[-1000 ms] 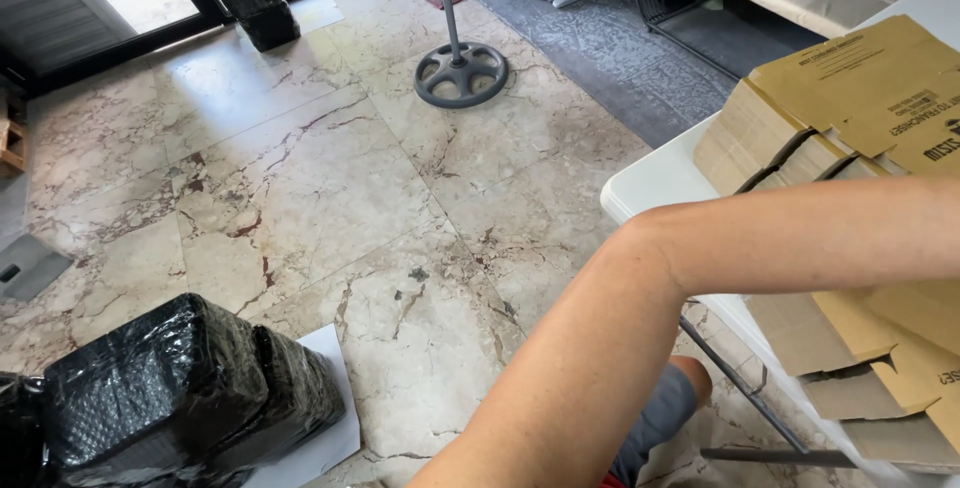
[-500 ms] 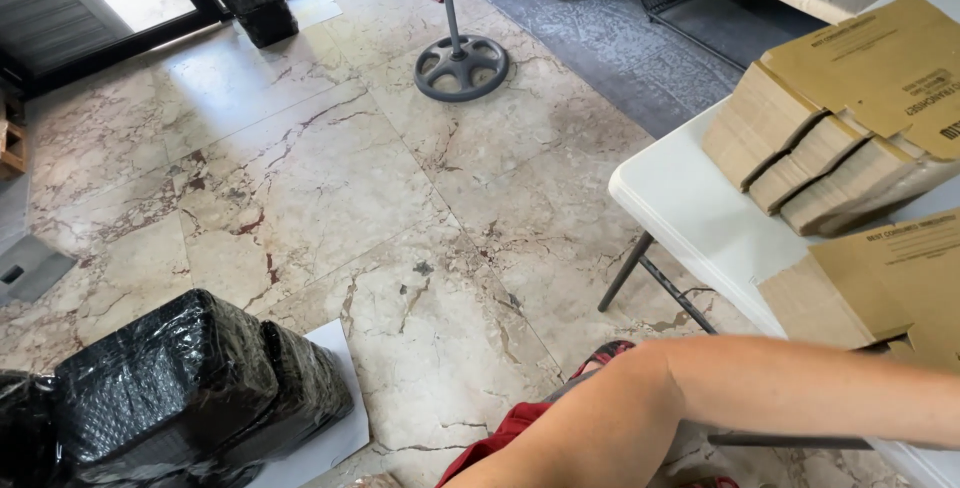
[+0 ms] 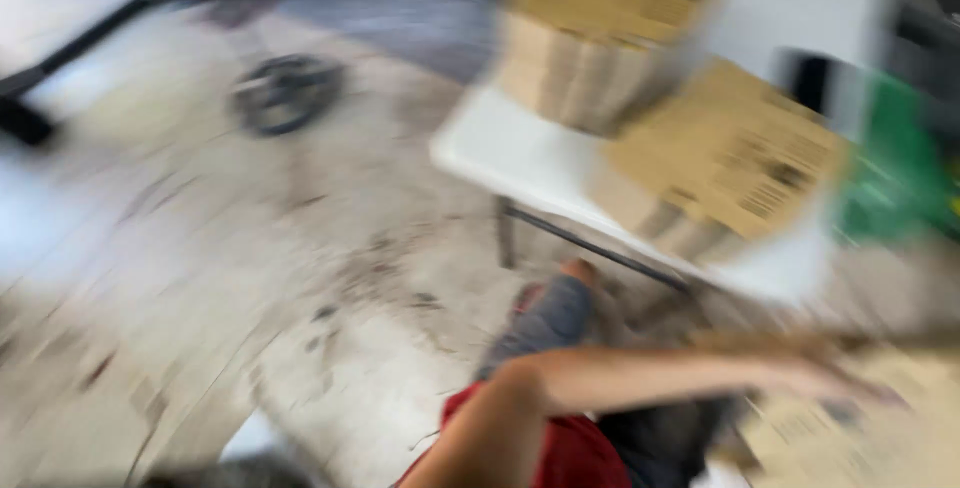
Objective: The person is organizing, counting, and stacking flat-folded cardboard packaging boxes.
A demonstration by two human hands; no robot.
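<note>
The whole view is smeared by motion. My left arm reaches from the bottom middle across to the right, and my left hand (image 3: 820, 376) lies at the top edge of a flat brown cardboard piece (image 3: 860, 443) in the bottom right corner. The blur hides whether the fingers grip it. My right hand is out of view. Above the hand, a white folding table (image 3: 490, 153) carries two stacks of flattened cardboard boxes, one at the back (image 3: 600, 38) and one nearer (image 3: 730, 158).
A marble floor (image 3: 250, 278) fills the left side. A round dark stand base (image 3: 285, 93) rests on it at the upper left. Something green (image 3: 890, 178) sits at the right edge. My knee (image 3: 550, 313) and red shirt (image 3: 570, 453) show below the table.
The view has swung right and down and become blurred. My arm has dropped lower, its hand now at the cardboard piece at bottom right. The black wrapped bundle has left the view.
</note>
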